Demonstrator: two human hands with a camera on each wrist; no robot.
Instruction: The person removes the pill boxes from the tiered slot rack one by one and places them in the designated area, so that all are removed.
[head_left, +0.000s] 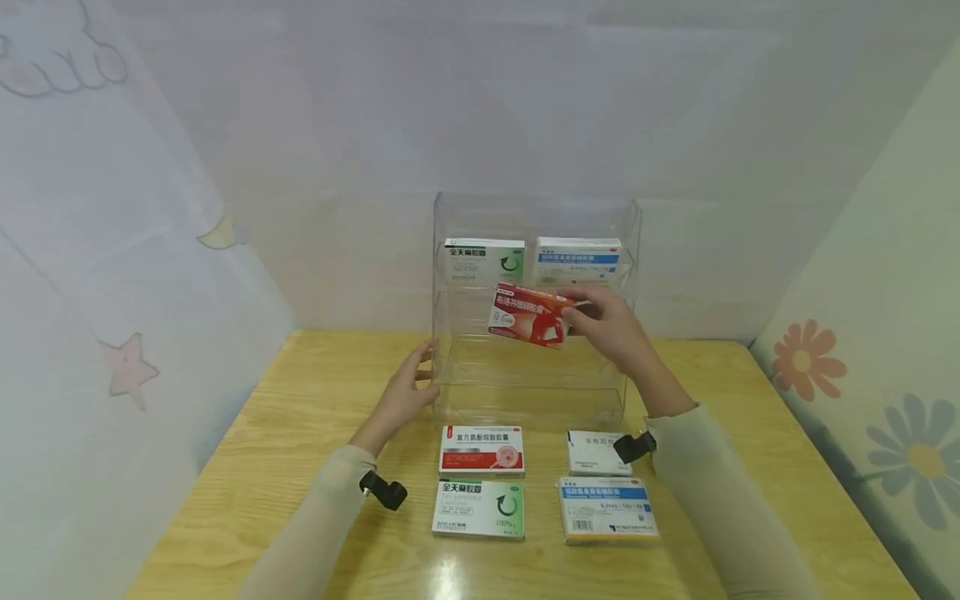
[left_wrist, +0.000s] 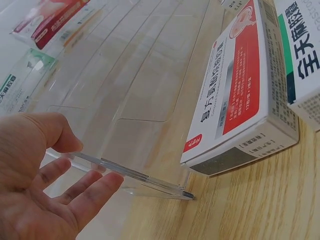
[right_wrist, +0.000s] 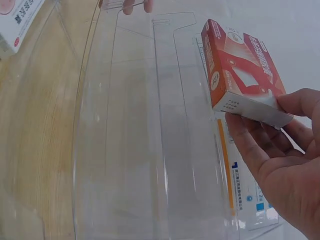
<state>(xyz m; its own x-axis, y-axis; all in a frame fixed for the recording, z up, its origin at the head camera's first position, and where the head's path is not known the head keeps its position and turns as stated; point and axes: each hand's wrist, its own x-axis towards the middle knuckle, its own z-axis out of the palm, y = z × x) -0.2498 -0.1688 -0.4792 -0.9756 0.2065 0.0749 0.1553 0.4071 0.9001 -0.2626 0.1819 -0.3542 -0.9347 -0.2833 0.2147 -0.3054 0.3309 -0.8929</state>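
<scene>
A red medicine box point(head_left: 529, 315) is pinched by its right end in my right hand point(head_left: 609, 327), tilted in front of the middle tiers of a clear plastic display rack point(head_left: 480, 367). In the right wrist view the thumb lies on the printed face of the red box point(right_wrist: 245, 70), fingers underneath. My left hand point(head_left: 405, 393) grips the rack's left side edge; the left wrist view has the thumb on one side of the clear panel point(left_wrist: 135, 172) and fingertips on the other. On the top tier stand a green-and-white box point(head_left: 483, 260) and a blue-and-white box point(head_left: 577, 260).
On the wooden table point(head_left: 315, 467) before the rack lie a red-and-white box point(head_left: 482, 452), another green-and-white box point(head_left: 477, 510), a mostly white box point(head_left: 596, 454) and another blue-and-white box point(head_left: 609, 510). A pale cloth backdrop point(head_left: 360, 167) rises behind the rack.
</scene>
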